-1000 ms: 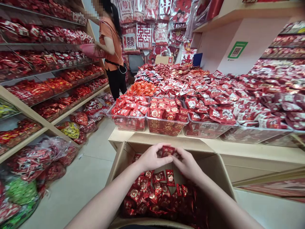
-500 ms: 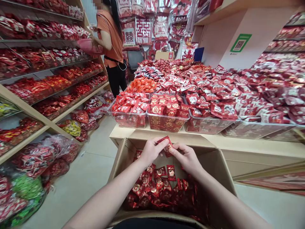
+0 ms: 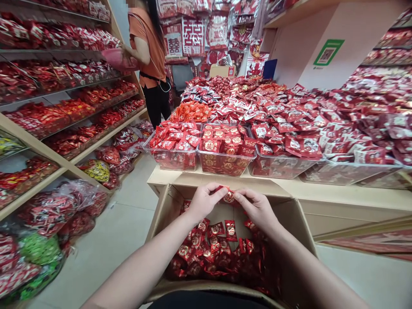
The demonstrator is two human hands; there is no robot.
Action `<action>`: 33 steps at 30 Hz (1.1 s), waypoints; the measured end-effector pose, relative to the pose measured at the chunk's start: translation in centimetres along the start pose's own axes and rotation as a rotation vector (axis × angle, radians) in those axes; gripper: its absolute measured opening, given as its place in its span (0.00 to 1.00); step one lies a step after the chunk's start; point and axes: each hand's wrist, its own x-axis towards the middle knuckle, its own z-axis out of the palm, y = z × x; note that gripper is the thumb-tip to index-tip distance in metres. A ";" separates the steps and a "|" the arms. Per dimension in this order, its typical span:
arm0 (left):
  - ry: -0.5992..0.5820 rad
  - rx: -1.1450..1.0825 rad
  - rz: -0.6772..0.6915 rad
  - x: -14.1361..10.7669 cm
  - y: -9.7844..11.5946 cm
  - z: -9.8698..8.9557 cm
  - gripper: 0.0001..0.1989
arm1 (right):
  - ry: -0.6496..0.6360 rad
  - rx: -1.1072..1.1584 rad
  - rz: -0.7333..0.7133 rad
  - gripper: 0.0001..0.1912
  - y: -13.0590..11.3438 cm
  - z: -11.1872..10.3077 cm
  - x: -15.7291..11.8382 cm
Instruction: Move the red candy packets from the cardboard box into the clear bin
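A small red candy packet (image 3: 228, 197) with gold print is pinched between both hands above the far side of an open cardboard box (image 3: 305, 227). My left hand (image 3: 206, 199) is closed on its left edge, thumb and index finger together. On the other edge my right hand (image 3: 255, 207) grips it the same way. Below the hands, several matching red wrapped candies (image 3: 215, 244) lie loose in the box, heaped toward the near side. Whether the packet's top is torn is too small to tell.
Clear plastic bins (image 3: 225, 165) full of red packets line the counter (image 3: 273, 184) just beyond the box. Shelves (image 3: 96, 116) of sweets stand at the left, with filled bags (image 3: 41, 253) on the floor. A person in an orange shirt (image 3: 143, 43) holds a pink basin (image 3: 119, 59).
My hands have shifted slightly on the packet, and its top edge has turned so that less of it shows. The other person's hand has lowered toward the pink basin.
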 end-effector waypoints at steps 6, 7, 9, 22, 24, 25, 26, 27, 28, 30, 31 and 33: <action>0.013 -0.421 -0.140 -0.4 0.5 1.0 0.09 | 0.043 0.075 0.008 0.11 -0.8 0.1 0.1; 0.011 -0.469 -0.171 -0.5 0.6 1.2 0.08 | 0.042 0.101 0.019 0.11 -0.8 0.1 0.1; 0.017 -0.510 -0.208 -0.5 0.6 1.3 0.09 | 0.042 0.145 0.049 0.11 -0.8 0.2 0.1; 0.162 -0.285 -0.105 -0.3 -0.2 0.8 0.11 | 0.110 0.501 0.238 0.10 0.6 1.0 0.2; 0.149 -0.260 -0.133 -0.4 -0.1 0.8 0.13 | 0.138 0.523 0.255 0.10 0.7 1.1 0.3; 0.142 -0.233 -0.138 -0.5 -0.1 0.8 0.14 | 0.156 0.535 0.263 0.10 0.7 1.1 0.3; 0.147 -0.207 -0.135 -0.5 0.0 0.7 0.14 | 0.173 0.550 0.273 0.11 0.7 1.1 0.4; 0.163 -0.190 -0.124 -0.6 0.1 0.7 0.14 | 0.184 0.569 0.284 0.11 0.7 1.1 0.4; 0.180 -0.185 -0.112 -0.6 0.1 0.7 0.13 | 0.183 0.586 0.298 0.11 0.6 1.1 0.4; 0.202 -0.199 -0.107 -0.7 0.0 0.6 0.12 | 0.160 0.602 0.324 0.10 0.5 1.1 0.5; 0.200 -0.216 -0.110 -0.8 0.0 0.6 0.12 | 0.151 0.602 0.332 0.10 0.5 1.0 0.5; 0.190 -0.255 -0.115 -0.8 -0.1 0.7 0.11 | 0.155 0.602 0.327 0.10 0.3 1.1 0.5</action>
